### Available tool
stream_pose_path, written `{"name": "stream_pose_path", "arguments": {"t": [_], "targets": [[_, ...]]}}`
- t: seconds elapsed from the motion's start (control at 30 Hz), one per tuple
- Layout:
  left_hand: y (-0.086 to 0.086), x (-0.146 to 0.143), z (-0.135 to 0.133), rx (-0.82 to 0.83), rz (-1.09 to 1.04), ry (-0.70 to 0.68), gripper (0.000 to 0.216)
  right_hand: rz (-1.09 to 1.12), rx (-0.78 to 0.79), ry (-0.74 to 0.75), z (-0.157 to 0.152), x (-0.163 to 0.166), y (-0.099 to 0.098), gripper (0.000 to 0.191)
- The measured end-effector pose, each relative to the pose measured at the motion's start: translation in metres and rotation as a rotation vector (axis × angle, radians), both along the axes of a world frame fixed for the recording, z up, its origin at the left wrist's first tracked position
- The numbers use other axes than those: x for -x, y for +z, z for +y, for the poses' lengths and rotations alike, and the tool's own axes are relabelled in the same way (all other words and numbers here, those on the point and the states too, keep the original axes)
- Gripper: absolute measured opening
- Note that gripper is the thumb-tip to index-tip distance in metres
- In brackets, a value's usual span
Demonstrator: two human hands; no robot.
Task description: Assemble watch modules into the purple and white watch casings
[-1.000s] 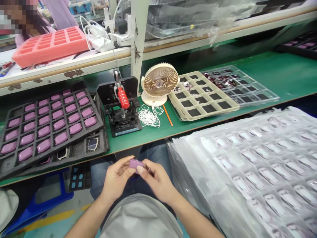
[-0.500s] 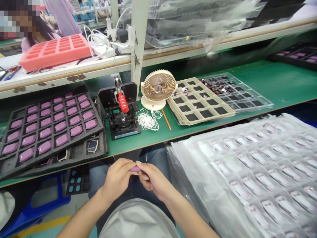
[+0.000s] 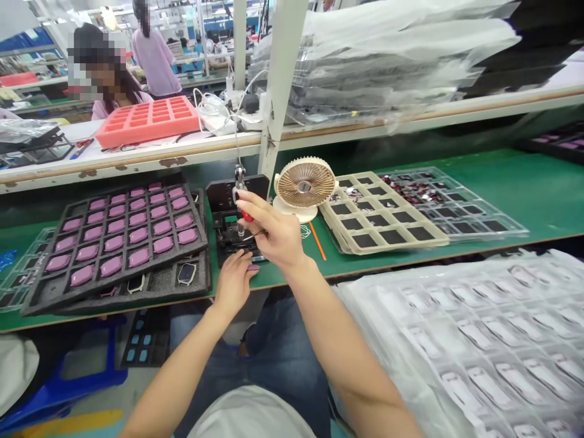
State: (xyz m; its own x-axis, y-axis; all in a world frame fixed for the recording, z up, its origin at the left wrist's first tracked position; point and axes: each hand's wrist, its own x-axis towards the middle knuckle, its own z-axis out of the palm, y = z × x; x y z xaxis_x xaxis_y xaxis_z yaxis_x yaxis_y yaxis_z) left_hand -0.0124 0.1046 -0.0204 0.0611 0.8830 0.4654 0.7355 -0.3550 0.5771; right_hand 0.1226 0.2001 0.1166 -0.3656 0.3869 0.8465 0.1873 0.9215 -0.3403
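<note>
Right grip [image 3: 278, 237] is closed around the red handle [image 3: 246, 216] of a black press [image 3: 224, 234] standing at the front of the green bench [image 3: 274, 276]. Taking that press as the clock's centre, twelve straight ahead, the left grip [image 3: 232, 283] is at six, its fingertips at the press's front edge; a purple piece [image 3: 253, 267] shows by its thumb at five, but whether the fingers pinch it I cannot tell. Below bench level, at seven, a dark tray [image 3: 157, 359] holds small blue pieces [image 3: 145, 339]. Toward four, pale parts [image 3: 479, 333] lie in rows under plastic. At nine, purple cases [image 3: 137, 235] fill most of a grey foam tray [image 3: 52, 296], askew on another. An orange stick [image 3: 318, 241] lies at three, a cream fan [image 3: 305, 186] stands at two, and farther along three come a beige compartment tray [image 3: 385, 224] and a clear tray [image 3: 513, 228]. On the shelf [image 3: 342, 140] behind, between ten and eleven, sits a coral foam tray [image 3: 148, 121]; beyond it are two people [image 3: 155, 64] in light purple tops.
</note>
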Motion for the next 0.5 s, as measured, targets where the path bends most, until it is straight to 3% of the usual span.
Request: {"name": "stream_pose_path", "arguments": {"t": [0.1, 0.2, 0.27, 0.33, 0.4, 0.5], "targets": [[-0.006, 0.002, 0.001, -0.001, -0.006, -0.009, 0.018, 0.127, -0.04, -0.045, 0.008, 0.013, 0.016, 0.034], [-0.006, 0.004, -0.003, -0.013, -0.047, -0.011, 0.018, 0.286, 0.004, -0.185, 0.008, 0.015, 0.035, 0.032], [-0.004, 0.005, -0.007, -0.035, -0.097, 0.013, 0.017, 0.283, 0.055, -0.268, 0.002, 0.009, 0.033, 0.027], [-0.002, 0.006, -0.017, -0.063, -0.158, 0.068, 0.018, 0.083, 0.169, -0.308, -0.008, -0.001, 0.01, 0.027], [-0.002, 0.006, -0.03, -0.082, -0.209, 0.128, 0.023, -0.229, 0.322, -0.313, -0.02, -0.01, -0.028, 0.031], [-0.005, 0.002, -0.054, -0.09, -0.242, 0.173, 0.027, -0.446, 0.41, -0.283, -0.026, -0.012, -0.08, 0.031]]}}
